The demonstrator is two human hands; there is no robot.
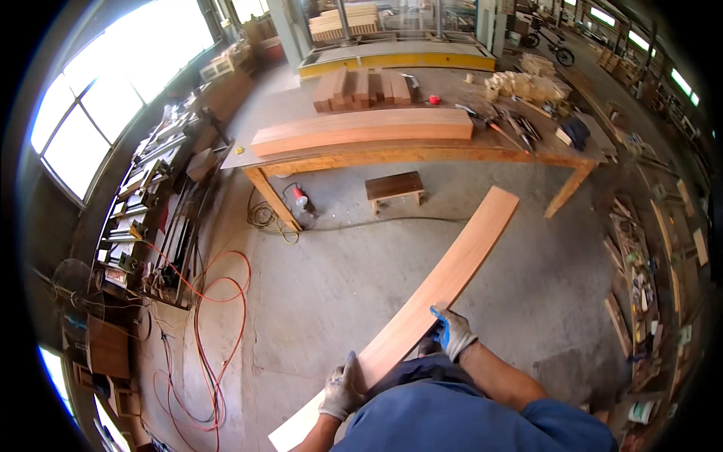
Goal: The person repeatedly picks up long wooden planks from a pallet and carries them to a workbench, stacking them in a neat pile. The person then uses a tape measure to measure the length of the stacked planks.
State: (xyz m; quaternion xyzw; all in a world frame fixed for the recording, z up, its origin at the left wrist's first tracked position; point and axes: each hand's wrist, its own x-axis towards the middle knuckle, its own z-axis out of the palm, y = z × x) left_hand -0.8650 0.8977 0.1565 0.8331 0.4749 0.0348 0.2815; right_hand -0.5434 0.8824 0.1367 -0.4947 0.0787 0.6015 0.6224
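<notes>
A long, flat wooden board (pixel 422 313) slants across in front of my body, its far end up and to the right, its near end at the lower left. Gloved in grey, my left hand (pixel 343 390) grips the board's edge near that lower end. My right hand (pixel 452 334), in a grey and blue glove, is closed on the board's right edge around its middle, thumb on top and the other fingers partly hidden beneath. Beyond it stands a wooden workbench (pixel 422 153) with another long board (pixel 361 129) lying along its front.
Short wood blocks (pixel 361 89) and hand tools (pixel 520 128) lie on the bench. Under it are a small stool (pixel 395 186) and a red-topped tool (pixel 300 197) with coiled cord. An orange hose (pixel 199 331) loops over the floor at left, beside a clamp rack (pixel 143 203). Scrap wood (pixel 633 279) lines the right.
</notes>
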